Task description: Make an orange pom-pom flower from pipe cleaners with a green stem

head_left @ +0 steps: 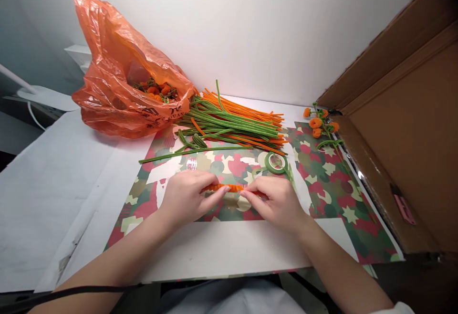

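Observation:
Between my two hands stretches an orange pipe cleaner [234, 188], held roughly level just above the patterned mat [225, 211]. My left hand [189, 193] pinches its left part, thumb and fingers closed on it. On the other end, my right hand [274, 199] grips with thumb and forefinger; part of the pipe cleaner is hidden under those fingers. The visible stretch between the hands looks thick or coiled. Just behind my right hand lies a roll of green tape [276, 162]. Beyond both hands is a pile of green pipe cleaners [236, 120] and orange pipe cleaners [246, 108].
An orange plastic bag [107, 75] holding orange pompom flowers [157, 90] stands at the back left. A finished-looking flower sprig [317, 123] lies at the right, beside a cardboard wall [404, 109]. A pink cutter-like tool [404, 206] rests at that wall.

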Motion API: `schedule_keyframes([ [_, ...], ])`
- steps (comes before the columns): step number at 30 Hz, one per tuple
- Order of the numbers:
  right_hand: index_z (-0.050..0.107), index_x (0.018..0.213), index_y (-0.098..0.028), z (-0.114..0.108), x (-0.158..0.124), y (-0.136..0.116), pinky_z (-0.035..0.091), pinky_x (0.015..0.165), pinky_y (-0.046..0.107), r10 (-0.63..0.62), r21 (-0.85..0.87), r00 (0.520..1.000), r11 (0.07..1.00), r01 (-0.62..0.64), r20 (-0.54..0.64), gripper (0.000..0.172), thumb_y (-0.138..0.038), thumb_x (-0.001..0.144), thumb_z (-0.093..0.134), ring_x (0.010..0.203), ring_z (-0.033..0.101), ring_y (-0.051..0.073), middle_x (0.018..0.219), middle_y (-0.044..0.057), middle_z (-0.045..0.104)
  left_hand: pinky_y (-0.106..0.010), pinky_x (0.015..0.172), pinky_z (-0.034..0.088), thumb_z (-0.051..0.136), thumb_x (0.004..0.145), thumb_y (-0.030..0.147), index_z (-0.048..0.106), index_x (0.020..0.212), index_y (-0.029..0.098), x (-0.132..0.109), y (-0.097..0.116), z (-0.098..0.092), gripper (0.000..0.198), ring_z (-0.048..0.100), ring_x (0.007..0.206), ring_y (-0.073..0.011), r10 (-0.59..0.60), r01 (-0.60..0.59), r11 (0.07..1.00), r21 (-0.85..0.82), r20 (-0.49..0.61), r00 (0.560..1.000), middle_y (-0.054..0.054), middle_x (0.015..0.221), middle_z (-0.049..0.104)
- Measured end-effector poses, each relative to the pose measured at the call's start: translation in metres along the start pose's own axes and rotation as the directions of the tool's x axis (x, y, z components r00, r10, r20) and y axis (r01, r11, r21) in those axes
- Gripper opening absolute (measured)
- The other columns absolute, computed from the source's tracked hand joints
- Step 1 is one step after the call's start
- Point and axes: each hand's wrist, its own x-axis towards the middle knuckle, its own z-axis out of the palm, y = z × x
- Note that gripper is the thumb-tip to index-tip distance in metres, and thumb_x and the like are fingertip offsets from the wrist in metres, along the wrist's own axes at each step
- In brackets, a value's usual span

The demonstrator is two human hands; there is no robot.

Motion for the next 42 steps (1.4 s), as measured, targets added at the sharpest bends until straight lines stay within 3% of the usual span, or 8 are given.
schedule_keyframes([
  [7, 0.067, 0.076, -0.020, 0.022, -0.006, -0.010, 0.041, 0.049, 0.026, 0.150, 0.149, 0.972, 0.981, -0.124, -0.181, 0.018, -0.021, 0.089, 0.055, 0.051, 0.054, 0.013, 0.060, 0.001, 0.065, -0.023, 0.049, 0.030, 0.054, 0.084, 0.041, 0.063, 0.060, 0.019, 0.001, 0.005, -0.004, 0.034, 0.043, 0.048, -0.0110, -0.202, 0.198, 0.979, -0.055, -0.066, 0.977, 0.002, 0.050, 0.055],
  [14, 0.071, 0.075, -0.021, 0.032, -0.009, -0.013, 0.043, 0.049, 0.026, 0.174, 0.277, 0.953, 0.956, -0.102, -0.248, 0.017, -0.022, 0.086, 0.059, 0.051, 0.054, 0.013, 0.058, 0.001, 0.064, -0.022, 0.044, 0.029, 0.058, 0.083, 0.039, 0.062, 0.058, 0.017, 0.002, 0.005, -0.007, 0.034, 0.038, 0.044, -0.0090, -0.295, 0.272, 0.877, -0.396, 0.004, 0.955, 0.004, 0.045, 0.048],
  [21, 0.069, 0.063, -0.016, 0.014, 0.003, -0.001, 0.032, 0.042, 0.022, 0.386, 0.562, 0.910, 0.723, -0.402, 0.154, 0.029, -0.041, 0.078, 0.069, 0.047, 0.040, 0.008, 0.052, -0.001, 0.053, -0.022, 0.043, 0.031, 0.059, 0.082, 0.029, 0.060, 0.056, 0.017, 0.004, -0.002, -0.010, 0.029, 0.039, 0.042, -0.0084, -0.081, 0.060, 0.856, -0.513, -0.018, 0.997, 0.003, 0.046, 0.052],
  [25, 0.068, 0.062, -0.016, 0.001, 0.008, 0.004, 0.023, 0.039, 0.021, 0.459, 0.588, 0.861, 0.643, -0.491, 0.218, 0.026, -0.039, 0.072, 0.074, 0.042, 0.024, 0.005, 0.042, -0.008, 0.031, -0.022, 0.045, 0.031, 0.060, 0.082, 0.027, 0.062, 0.059, 0.017, 0.006, -0.004, -0.011, 0.025, 0.038, 0.043, -0.0086, 0.066, -0.091, 0.925, -0.370, -0.078, 0.995, 0.004, 0.045, 0.048],
  [28, 0.067, 0.063, -0.017, 0.000, 0.008, 0.006, 0.024, 0.038, 0.021, 0.476, 0.596, 0.847, 0.617, -0.514, 0.237, 0.024, -0.037, 0.074, 0.073, 0.040, 0.025, 0.005, 0.042, -0.008, 0.033, -0.023, 0.048, 0.032, 0.061, 0.082, 0.028, 0.060, 0.059, 0.018, 0.006, -0.004, -0.010, 0.025, 0.040, 0.043, -0.0088, 0.178, -0.200, 0.958, -0.204, -0.120, 0.977, 0.004, 0.045, 0.051],
  [31, 0.067, 0.064, -0.017, 0.004, 0.006, 0.005, 0.032, 0.041, 0.022, 0.457, 0.532, 0.879, 0.714, -0.455, 0.138, 0.021, -0.034, 0.076, 0.071, 0.042, 0.035, 0.007, 0.046, -0.004, 0.046, -0.025, 0.049, 0.031, 0.061, 0.082, 0.029, 0.059, 0.058, 0.018, 0.005, -0.005, -0.006, 0.026, 0.045, 0.044, -0.0094, 0.243, -0.250, 0.967, -0.050, -0.118, 0.963, 0.004, 0.048, 0.056],
  [35, 0.071, 0.067, -0.017, 0.012, 0.002, 0.002, 0.033, 0.044, 0.023, 0.303, 0.296, 0.944, 0.921, -0.255, -0.130, 0.014, -0.022, 0.079, 0.068, 0.045, 0.040, 0.008, 0.050, -0.002, 0.055, -0.024, 0.051, 0.033, 0.060, 0.085, 0.033, 0.061, 0.060, 0.018, 0.002, -0.004, -0.001, 0.029, 0.050, 0.047, -0.0107, 0.149, -0.142, 0.988, 0.056, -0.146, 0.978, 0.003, 0.050, 0.059],
  [42, 0.073, 0.080, -0.015, 0.026, -0.004, 0.001, 0.043, 0.048, 0.024, 0.057, 0.173, 0.945, 0.985, 0.000, -0.322, 0.008, -0.014, 0.082, 0.066, 0.051, 0.055, 0.011, 0.065, 0.004, 0.071, -0.022, 0.048, 0.031, 0.057, 0.086, 0.037, 0.062, 0.059, 0.017, 0.000, 0.002, 0.000, 0.034, 0.042, 0.045, -0.0093, -0.065, 0.058, 0.997, -0.053, -0.151, 0.986, 0.003, 0.048, 0.053],
])
